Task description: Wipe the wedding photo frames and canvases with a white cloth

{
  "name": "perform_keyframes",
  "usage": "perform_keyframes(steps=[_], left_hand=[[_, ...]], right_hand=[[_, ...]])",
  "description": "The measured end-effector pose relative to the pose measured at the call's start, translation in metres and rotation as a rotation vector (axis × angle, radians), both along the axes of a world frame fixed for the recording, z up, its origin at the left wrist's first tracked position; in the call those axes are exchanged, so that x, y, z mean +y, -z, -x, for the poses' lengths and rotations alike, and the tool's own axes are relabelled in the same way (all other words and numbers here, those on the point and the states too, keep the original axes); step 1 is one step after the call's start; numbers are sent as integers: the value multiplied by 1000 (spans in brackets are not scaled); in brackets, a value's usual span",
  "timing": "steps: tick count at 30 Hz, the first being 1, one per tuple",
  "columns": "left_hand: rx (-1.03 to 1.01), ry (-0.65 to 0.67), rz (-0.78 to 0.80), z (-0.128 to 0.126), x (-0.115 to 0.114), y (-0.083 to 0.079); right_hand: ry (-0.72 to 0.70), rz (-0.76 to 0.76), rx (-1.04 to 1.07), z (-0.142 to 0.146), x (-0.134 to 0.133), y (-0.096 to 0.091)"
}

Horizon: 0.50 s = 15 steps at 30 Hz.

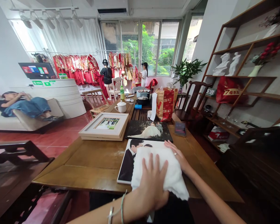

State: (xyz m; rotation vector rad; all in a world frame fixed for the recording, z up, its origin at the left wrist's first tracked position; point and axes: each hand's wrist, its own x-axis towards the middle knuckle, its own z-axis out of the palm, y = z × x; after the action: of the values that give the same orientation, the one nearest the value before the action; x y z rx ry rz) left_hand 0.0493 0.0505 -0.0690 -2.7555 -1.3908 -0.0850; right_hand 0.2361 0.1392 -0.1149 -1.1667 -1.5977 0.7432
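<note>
My left hand, bracelets at its wrist, lies flat with fingers spread on a white cloth. The cloth covers much of a white-edged photo panel showing a person in a dark suit beside a second head. At the panel's far right corner rests my right hand, a ring on one finger, its fingers stretched out and the cloth against it. Whether its thumb grips the panel is hidden. Just beyond lies a dark photo panel with a white gown on it.
A stack of pale frames lies left on the wooden table. Farther back stand a lidded white cup, a green bottle and a red-and-tan paper bag. Shelves rise at right. Two people are by the clothes racks; another lies on a sofa.
</note>
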Motion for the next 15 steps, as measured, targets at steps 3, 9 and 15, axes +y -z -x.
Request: perform_keyframes(steps=[3, 9, 15], left_hand=[[49, -90, -1, -5, 31, -16], [62, -121, -22, -10, 61, -33], [31, -36, -31, -3, 7, -7]], right_hand=[[6, -31, -36, 0, 1, 3], [17, -44, -36, -1, 3, 5], [1, -26, -37, -1, 3, 3]])
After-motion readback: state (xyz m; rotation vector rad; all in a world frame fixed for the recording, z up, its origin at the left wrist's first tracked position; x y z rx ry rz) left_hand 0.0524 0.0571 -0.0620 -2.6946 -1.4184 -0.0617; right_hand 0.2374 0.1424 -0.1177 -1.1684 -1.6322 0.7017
